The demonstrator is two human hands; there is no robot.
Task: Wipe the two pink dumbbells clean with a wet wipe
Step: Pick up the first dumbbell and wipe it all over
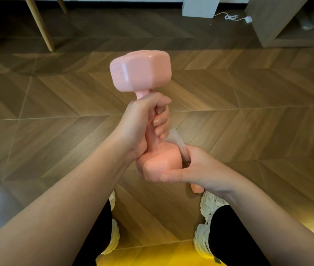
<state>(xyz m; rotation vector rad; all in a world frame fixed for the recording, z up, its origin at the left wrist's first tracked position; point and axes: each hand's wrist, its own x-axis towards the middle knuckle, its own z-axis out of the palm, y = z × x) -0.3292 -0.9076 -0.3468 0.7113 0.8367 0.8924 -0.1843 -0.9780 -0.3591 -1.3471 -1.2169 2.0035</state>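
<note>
Where the fingers [161, 123] of the left hand [137, 125] curl tight round the handle, the pink dumbbell [140, 72] is gripped in mid-air over the wooden floor [56, 93]. Its long axis stands close to upright, one head pointing up and away, the other down toward the body. Against that lower head the right hand [196, 167] pinches a wet wipe [177, 143] in curled fingers, thumb laid across the end face. Under the right wrist a pink piece [197, 188] shows beside a white shoe [208, 206]; whether it is the other dumbbell I cannot tell.
</note>
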